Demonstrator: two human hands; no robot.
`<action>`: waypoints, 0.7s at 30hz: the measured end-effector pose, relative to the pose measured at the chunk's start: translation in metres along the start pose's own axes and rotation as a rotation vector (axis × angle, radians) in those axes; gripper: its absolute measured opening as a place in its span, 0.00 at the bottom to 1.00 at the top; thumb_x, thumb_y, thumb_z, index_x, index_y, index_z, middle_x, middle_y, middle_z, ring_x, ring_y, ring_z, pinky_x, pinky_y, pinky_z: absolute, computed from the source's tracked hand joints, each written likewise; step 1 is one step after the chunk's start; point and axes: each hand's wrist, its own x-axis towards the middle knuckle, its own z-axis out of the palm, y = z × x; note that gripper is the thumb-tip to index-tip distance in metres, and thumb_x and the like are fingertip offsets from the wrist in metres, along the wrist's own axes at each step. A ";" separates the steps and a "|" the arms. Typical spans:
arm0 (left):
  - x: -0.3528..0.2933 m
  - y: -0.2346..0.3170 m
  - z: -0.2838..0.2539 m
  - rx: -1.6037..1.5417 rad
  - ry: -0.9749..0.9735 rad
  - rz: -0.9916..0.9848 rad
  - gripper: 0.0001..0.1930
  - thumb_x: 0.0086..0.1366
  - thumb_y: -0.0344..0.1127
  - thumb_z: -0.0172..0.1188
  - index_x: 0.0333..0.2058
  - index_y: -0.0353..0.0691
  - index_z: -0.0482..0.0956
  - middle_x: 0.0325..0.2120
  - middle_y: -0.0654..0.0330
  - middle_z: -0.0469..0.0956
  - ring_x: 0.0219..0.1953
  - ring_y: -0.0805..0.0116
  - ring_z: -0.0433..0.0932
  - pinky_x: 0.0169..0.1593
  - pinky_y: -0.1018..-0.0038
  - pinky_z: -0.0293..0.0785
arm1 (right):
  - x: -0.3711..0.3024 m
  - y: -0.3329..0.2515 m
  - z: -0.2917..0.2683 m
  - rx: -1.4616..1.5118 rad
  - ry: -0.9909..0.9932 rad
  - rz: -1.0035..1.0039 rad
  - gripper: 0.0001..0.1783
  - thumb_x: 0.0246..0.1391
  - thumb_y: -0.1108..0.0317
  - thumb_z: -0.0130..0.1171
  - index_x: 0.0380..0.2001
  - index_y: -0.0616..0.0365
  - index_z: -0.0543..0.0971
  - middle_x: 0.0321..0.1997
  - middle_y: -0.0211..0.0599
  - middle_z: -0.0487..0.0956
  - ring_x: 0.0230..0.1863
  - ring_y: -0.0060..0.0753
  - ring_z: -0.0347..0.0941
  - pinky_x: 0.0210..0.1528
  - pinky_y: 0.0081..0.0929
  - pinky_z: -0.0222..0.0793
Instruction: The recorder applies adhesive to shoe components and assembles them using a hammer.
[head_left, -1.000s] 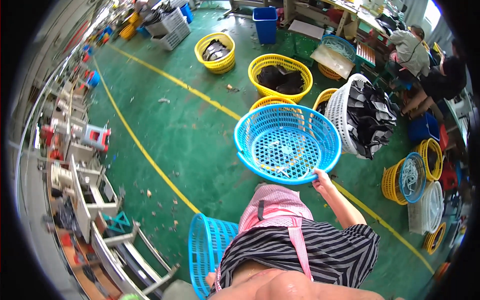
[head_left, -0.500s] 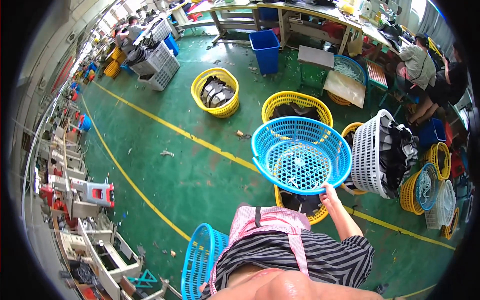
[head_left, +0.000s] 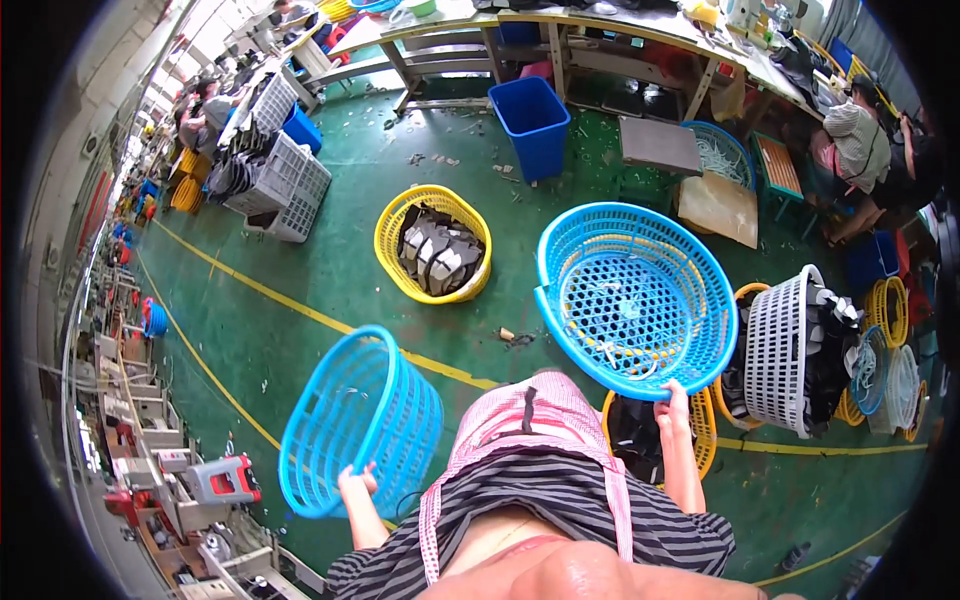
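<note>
Round blue lattice basket was held out ahead of the person, right of centre, its mouth tipped up toward the camera. The right hand had its fingers curled closed over the near rim. On the other side, the left hand was curled closed at the rim of a deeper blue slatted basket, which tilted with its mouth facing left; part of that grip was hidden, and whether the base met the green floor could not be told.

The round basket and the right forearm covered much of a lower yellow basket, so only some dark pieces inside it showed. An orange basket was mostly hidden behind a leaning white basket. At upper right, two people were partly lost in the dark edge of the view. The bottom of a blue bin could not be seen.

Any lettering on the baskets was too small to read.

A few white strips lay on the round basket's base. A freestanding yellow basket held black and pale grey pieces; the white basket was packed with similar ones. Pale cords lay in another basket beyond a tan board.
</note>
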 end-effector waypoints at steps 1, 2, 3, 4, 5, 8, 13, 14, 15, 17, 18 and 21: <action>0.058 0.019 0.035 -0.276 0.363 -0.367 0.17 0.60 0.36 0.54 0.45 0.30 0.72 0.40 0.43 0.78 0.28 0.61 0.76 0.32 0.74 0.77 | -0.001 -0.003 0.019 0.003 -0.008 -0.035 0.10 0.39 0.73 0.56 0.25 0.48 0.67 0.19 0.22 0.68 0.09 0.15 0.54 0.06 0.10 0.41; 0.116 0.057 0.084 -0.535 0.720 -0.750 0.20 0.61 0.39 0.48 0.47 0.30 0.71 0.37 0.43 0.80 0.30 0.59 0.77 0.31 0.74 0.77 | -0.002 -0.006 0.030 0.010 -0.001 -0.074 0.10 0.39 0.73 0.56 0.26 0.48 0.67 0.20 0.22 0.68 0.09 0.15 0.54 0.07 0.10 0.41; 0.153 0.084 0.110 -0.455 0.529 -0.745 0.20 0.61 0.39 0.48 0.46 0.28 0.71 0.36 0.43 0.80 0.28 0.59 0.77 0.30 0.75 0.77 | 0.006 -0.007 0.042 0.056 0.020 -0.106 0.10 0.40 0.73 0.56 0.27 0.48 0.68 0.21 0.21 0.69 0.09 0.15 0.54 0.07 0.10 0.41; 0.191 0.105 0.132 -0.378 0.342 -0.730 0.21 0.61 0.40 0.48 0.45 0.25 0.71 0.34 0.42 0.80 0.26 0.59 0.77 0.29 0.76 0.77 | 0.010 -0.012 0.061 0.066 0.032 -0.116 0.10 0.40 0.73 0.56 0.27 0.48 0.68 0.21 0.22 0.69 0.09 0.14 0.55 0.07 0.10 0.41; 0.231 0.119 0.163 -0.328 0.371 -0.653 0.21 0.62 0.41 0.48 0.42 0.25 0.71 0.34 0.41 0.79 0.24 0.59 0.77 0.27 0.77 0.76 | 0.016 -0.020 0.085 0.069 0.041 -0.151 0.09 0.40 0.73 0.56 0.27 0.48 0.69 0.22 0.22 0.70 0.10 0.14 0.55 0.07 0.09 0.41; 0.332 0.175 0.287 -0.265 0.194 -0.524 0.18 0.61 0.42 0.51 0.36 0.28 0.72 0.32 0.40 0.79 0.21 0.62 0.76 0.20 0.77 0.72 | 0.048 -0.038 0.126 0.133 0.085 -0.294 0.07 0.42 0.72 0.56 0.27 0.51 0.71 0.24 0.25 0.74 0.10 0.13 0.57 0.08 0.08 0.44; 0.484 0.260 0.478 -0.325 0.082 -0.823 0.15 0.59 0.41 0.54 0.33 0.31 0.74 0.29 0.36 0.80 0.11 0.69 0.67 0.10 0.83 0.53 | 0.078 -0.086 0.229 0.170 0.115 -0.353 0.07 0.43 0.70 0.56 0.29 0.52 0.73 0.23 0.23 0.73 0.11 0.13 0.57 0.08 0.08 0.45; 0.514 0.266 0.508 -0.310 -0.024 -0.862 0.14 0.59 0.40 0.55 0.32 0.32 0.74 0.30 0.35 0.80 0.09 0.70 0.65 0.09 0.84 0.52 | 0.080 -0.098 0.249 0.175 0.121 -0.356 0.07 0.43 0.70 0.56 0.29 0.52 0.73 0.23 0.23 0.73 0.11 0.13 0.57 0.08 0.08 0.45; 0.545 0.273 0.544 -0.297 -0.078 -0.893 0.14 0.59 0.40 0.55 0.33 0.32 0.75 0.31 0.34 0.80 0.09 0.71 0.65 0.09 0.84 0.52 | 0.079 -0.111 0.271 0.212 0.117 -0.338 0.07 0.44 0.70 0.56 0.30 0.53 0.73 0.23 0.23 0.73 0.10 0.13 0.56 0.08 0.08 0.45; 0.585 0.277 0.620 -0.291 -0.134 -0.934 0.14 0.59 0.41 0.55 0.33 0.32 0.75 0.31 0.34 0.80 0.09 0.71 0.65 0.10 0.84 0.52 | 0.092 -0.125 0.283 0.288 0.047 -0.403 0.08 0.44 0.69 0.55 0.31 0.55 0.73 0.23 0.23 0.73 0.10 0.14 0.55 0.08 0.09 0.45; 0.602 0.281 0.660 -0.308 -0.135 -0.929 0.14 0.59 0.41 0.55 0.33 0.32 0.75 0.31 0.34 0.80 0.09 0.70 0.65 0.10 0.84 0.52 | 0.096 -0.131 0.292 0.285 0.055 -0.410 0.08 0.44 0.69 0.55 0.31 0.55 0.73 0.23 0.23 0.73 0.10 0.14 0.55 0.08 0.09 0.45; 0.652 0.286 0.784 -0.312 -0.225 -0.966 0.14 0.58 0.40 0.55 0.33 0.33 0.76 0.32 0.36 0.80 0.11 0.69 0.67 0.11 0.84 0.54 | 0.110 -0.156 0.348 0.334 0.090 -0.464 0.18 0.43 0.71 0.54 0.41 0.63 0.75 0.33 0.35 0.79 0.27 0.25 0.76 0.22 0.13 0.65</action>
